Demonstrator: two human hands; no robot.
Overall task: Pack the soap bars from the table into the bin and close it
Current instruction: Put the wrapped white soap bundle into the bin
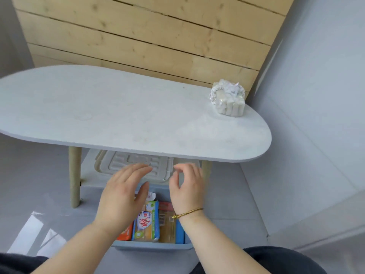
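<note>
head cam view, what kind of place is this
Probably a room in a home or a staged set: a low oval side table on a glossy grey tiled floor, a pale wood plank wall behind, a blue bin of packaged soap.

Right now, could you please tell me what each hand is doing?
Left hand: open, holding nothing, reaching toward the lid.
Right hand: open, fingers curled, holding nothing.

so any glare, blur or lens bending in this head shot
Head view: wide-angle bending curves the white oval table's edge and tilts the pale wooden plank wall; bright window glare streaks the glossy grey floor at lower left; both hands, left and right, look slightly motion-soft.
</note>
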